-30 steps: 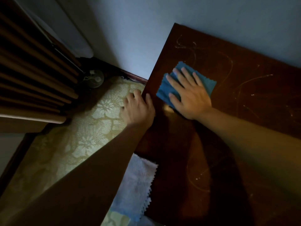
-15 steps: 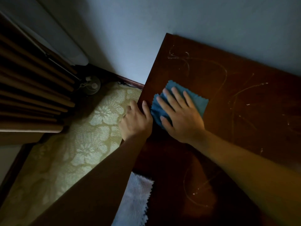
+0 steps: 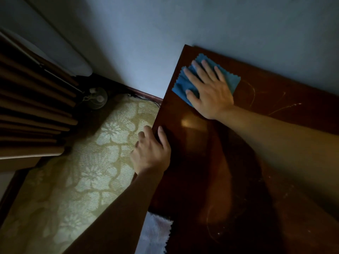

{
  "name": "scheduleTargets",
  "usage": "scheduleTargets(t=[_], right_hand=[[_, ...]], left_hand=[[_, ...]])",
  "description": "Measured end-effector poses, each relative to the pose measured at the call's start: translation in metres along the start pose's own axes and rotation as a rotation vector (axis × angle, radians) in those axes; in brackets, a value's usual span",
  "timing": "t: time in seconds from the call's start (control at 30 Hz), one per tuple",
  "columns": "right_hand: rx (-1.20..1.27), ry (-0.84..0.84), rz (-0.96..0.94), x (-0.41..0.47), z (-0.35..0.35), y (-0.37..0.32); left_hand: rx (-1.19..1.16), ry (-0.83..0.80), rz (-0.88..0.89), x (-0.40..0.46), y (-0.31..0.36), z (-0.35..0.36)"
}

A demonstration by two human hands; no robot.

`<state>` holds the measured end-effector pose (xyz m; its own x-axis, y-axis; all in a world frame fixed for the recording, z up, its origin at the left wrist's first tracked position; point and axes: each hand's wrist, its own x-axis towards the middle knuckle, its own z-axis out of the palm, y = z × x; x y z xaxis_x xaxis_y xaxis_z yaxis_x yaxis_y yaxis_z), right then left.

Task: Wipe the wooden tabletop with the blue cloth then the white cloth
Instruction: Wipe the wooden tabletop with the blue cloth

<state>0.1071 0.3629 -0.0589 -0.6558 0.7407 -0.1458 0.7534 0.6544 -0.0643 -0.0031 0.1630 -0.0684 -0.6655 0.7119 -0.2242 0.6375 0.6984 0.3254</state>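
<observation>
The dark wooden tabletop [image 3: 211,162] fills the right half of the head view, with pale smear marks on its right part. My right hand [image 3: 209,90] lies flat, fingers spread, pressing the blue cloth [image 3: 180,87] onto the table's far left corner, close to the wall. My left hand [image 3: 150,153] grips the table's left edge, thumb on top and fingers curled over the side. The white cloth [image 3: 156,233] hangs at the near left edge, partly hidden by my left forearm.
A pale wall [image 3: 183,24] runs right behind the table. Left of the table lies a cream floral mat [image 3: 88,171]. Brown pleated curtains [image 3: 27,110] hang at the far left, with a small round object [image 3: 96,99] on the floor in the corner.
My right hand has slid the blue cloth away from me, from beside my left hand up to the far left corner. My left hand stays on the table edge.
</observation>
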Motion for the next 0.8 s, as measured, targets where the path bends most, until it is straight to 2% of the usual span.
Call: scheduleTargets(t=[0.3, 0.53, 0.7, 0.8], right_hand=[[0.014, -0.003, 0.018, -0.007, -0.003, -0.013], [0.018, 0.056, -0.219, -0.074, 0.021, -0.047], [-0.003, 0.014, -0.297, -0.051, 0.014, -0.036], [-0.01, -0.015, -0.243, -0.019, 0.005, -0.026]], left_hand=[[-0.003, 0.003, -0.013, -0.001, 0.001, -0.002], [-0.024, -0.009, -0.018, -0.001, 0.002, -0.005], [0.0, -0.012, -0.026, -0.001, 0.004, -0.006], [0.013, -0.008, -0.037, -0.001, 0.005, -0.006]])
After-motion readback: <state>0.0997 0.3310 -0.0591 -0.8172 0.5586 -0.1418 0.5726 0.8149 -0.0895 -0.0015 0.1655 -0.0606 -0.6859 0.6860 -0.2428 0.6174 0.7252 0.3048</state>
